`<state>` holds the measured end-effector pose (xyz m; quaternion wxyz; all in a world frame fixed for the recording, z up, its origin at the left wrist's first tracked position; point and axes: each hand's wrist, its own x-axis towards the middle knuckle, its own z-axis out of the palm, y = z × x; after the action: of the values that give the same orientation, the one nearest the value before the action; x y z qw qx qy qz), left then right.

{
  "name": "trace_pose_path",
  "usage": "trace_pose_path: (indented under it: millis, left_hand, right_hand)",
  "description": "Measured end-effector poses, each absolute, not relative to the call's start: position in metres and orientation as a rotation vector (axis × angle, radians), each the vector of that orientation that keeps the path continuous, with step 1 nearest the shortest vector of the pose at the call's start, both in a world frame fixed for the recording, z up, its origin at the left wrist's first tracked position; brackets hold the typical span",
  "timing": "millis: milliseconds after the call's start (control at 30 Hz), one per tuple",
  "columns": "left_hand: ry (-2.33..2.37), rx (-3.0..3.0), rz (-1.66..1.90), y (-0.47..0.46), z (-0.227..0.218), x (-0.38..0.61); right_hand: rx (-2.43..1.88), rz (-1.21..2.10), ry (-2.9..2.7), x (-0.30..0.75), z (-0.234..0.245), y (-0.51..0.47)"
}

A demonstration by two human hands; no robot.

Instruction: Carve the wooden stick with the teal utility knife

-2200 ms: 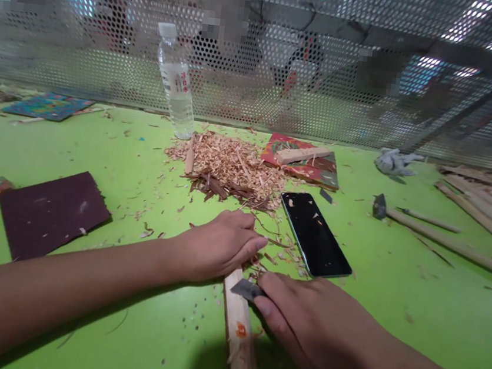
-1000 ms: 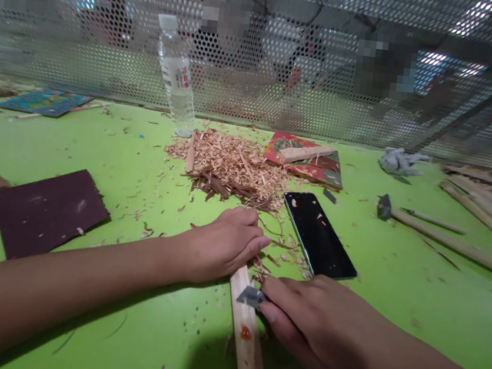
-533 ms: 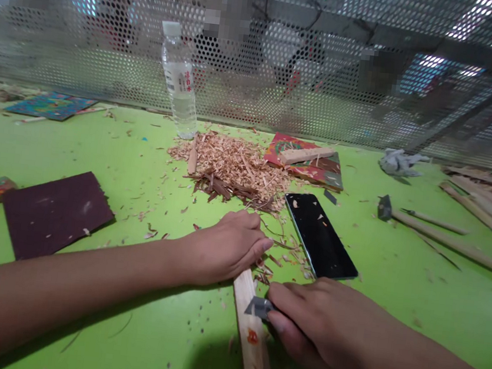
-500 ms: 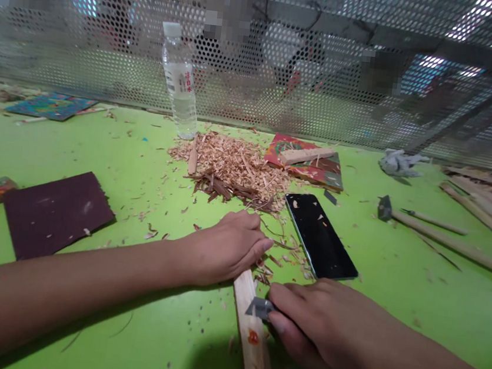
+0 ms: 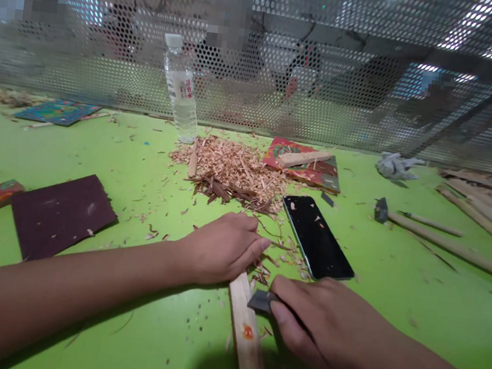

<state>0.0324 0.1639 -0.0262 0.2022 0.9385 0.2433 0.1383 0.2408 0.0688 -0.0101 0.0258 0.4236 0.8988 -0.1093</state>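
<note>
A pale wooden stick [image 5: 245, 338] with a small red mark lies on the green table [image 5: 394, 284], pointing away from me. My left hand [image 5: 221, 247] is closed over its far end and pins it down. My right hand [image 5: 322, 329] pinches a small grey blade [image 5: 261, 300], whose tip rests at the stick's right edge just above the red mark. Loose shavings lie around the far end of the stick.
A black phone [image 5: 316, 237] lies just beyond my right hand. A heap of wood shavings [image 5: 233, 174], a water bottle [image 5: 181, 91], a dark sandpaper sheet [image 5: 62, 214], patterned boards [image 5: 307, 168] and long sticks [image 5: 452, 243] sit around. A perforated metal screen [image 5: 348, 101] closes the back.
The blade slid down along the stick toward me, then came back up a little. My left hand stayed on the stick's far end.
</note>
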Motion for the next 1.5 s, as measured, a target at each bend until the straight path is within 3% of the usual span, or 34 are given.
trace_pose_path:
  millis: [233,667,933,1500]
  left_hand:
    - [0.692,2.692,0.334,0.163,-0.024,0.035]
    - [0.698,2.683,0.35,0.162,-0.028,0.033]
    - [0.683,2.723,0.333,0.163,-0.026,0.035]
    - [0.743,2.715,0.402,0.163,-0.023,0.031]
  right_hand:
    - [1.278,-0.238,2.765,0.231,-0.011,0.068]
    - [1.113,-0.38,2.815,0.236,-0.008,0.061]
    - [1.421,-0.497,2.831,0.239,-0.01,0.064]
    - [1.484,-0.671,2.831,0.243,-0.009,0.061]
